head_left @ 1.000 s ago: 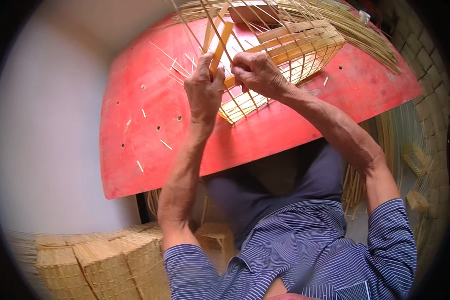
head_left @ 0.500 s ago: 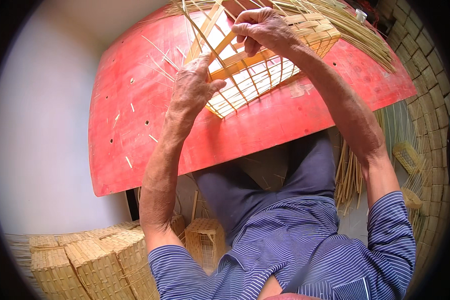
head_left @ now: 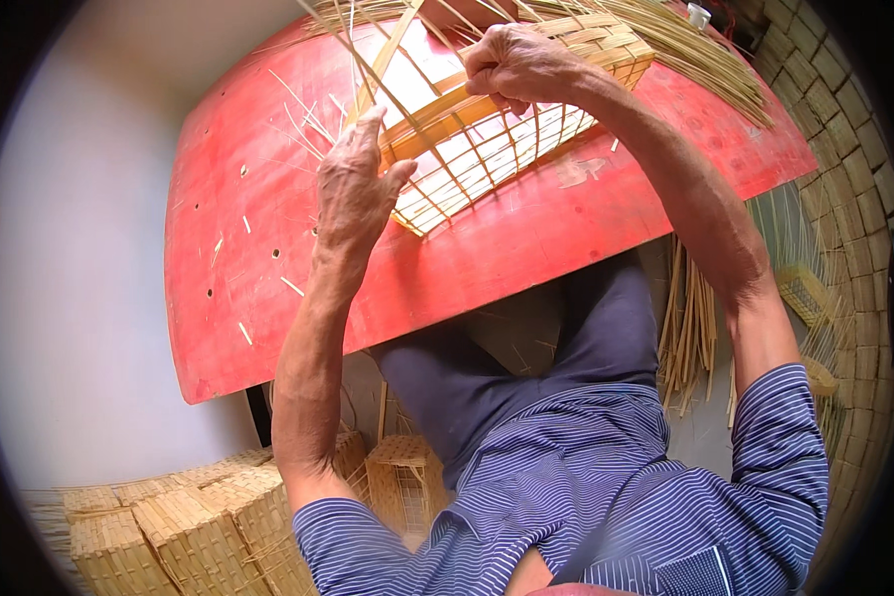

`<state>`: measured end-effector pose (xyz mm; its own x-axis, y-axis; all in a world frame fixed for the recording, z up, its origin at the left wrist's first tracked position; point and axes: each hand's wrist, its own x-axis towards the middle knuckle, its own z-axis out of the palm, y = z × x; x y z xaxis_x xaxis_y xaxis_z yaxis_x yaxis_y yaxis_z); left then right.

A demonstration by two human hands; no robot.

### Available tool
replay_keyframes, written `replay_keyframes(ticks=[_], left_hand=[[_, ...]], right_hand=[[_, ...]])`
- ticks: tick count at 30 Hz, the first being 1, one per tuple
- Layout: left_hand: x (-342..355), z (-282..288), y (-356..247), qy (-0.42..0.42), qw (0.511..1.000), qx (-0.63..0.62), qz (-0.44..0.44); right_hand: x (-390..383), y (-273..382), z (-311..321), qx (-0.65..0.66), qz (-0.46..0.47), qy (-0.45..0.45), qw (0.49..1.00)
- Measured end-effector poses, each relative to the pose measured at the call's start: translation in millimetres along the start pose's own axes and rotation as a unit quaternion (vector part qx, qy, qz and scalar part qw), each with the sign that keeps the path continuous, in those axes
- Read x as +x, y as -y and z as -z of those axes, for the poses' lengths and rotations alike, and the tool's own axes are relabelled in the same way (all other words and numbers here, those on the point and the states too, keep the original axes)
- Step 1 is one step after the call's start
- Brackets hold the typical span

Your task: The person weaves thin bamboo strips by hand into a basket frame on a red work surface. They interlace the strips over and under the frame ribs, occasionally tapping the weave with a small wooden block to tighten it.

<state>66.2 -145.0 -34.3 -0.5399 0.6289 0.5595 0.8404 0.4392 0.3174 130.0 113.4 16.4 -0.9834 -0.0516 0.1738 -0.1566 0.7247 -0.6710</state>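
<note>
A half-woven bamboo basket [head_left: 447, 189] stands on the red table, its lower walls an open lattice and long uprights rising at its far left. Around its left corner is my left hand [head_left: 356, 179], thumb on the near side and fingers along the end; some fingertips are hidden. My right hand [head_left: 521, 65] is closed in a pinch on a flat bamboo strip [head_left: 427, 114] that lies along the near wall's upper edge, among the uprights. The strip's end inside the right fingers cannot be seen.
Bundled thin bamboo splints [head_left: 700, 70] lie along the far right of the red table [head_left: 268, 328]. Scraps and small holes dot its left part. Woven baskets [head_left: 189, 526] stack at lower left, near a smaller basket [head_left: 405, 477]. Loose strips [head_left: 687, 338] hang at the right edge.
My right hand has come down toward the basket's near wall, and the strip, slanting upward before, now lies along it. The whole view has shifted slightly.
</note>
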Motion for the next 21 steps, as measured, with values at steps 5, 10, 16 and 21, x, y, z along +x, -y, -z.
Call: replay_keyframes(ticks=[5,10,16,21], left_hand=[[-9.4,9.7,4.9,-0.010,0.998,-0.068,0.011],[-12.5,30.6,25.3,0.100,0.991,-0.080,0.039],[8.2,47.7,21.5,0.250,0.964,-0.064,0.057],[10.5,50.5,16.8,0.285,0.949,-0.096,0.096]], right_hand=[[-1.3,5.9,17.1,-0.135,0.001,0.036,0.990],[-0.2,7.7,19.9,-0.099,-0.012,0.079,0.992],[1.3,-1.1,27.0,-0.054,-0.013,0.146,0.988],[0.6,-1.8,33.4,-0.046,-0.052,0.173,0.982]])
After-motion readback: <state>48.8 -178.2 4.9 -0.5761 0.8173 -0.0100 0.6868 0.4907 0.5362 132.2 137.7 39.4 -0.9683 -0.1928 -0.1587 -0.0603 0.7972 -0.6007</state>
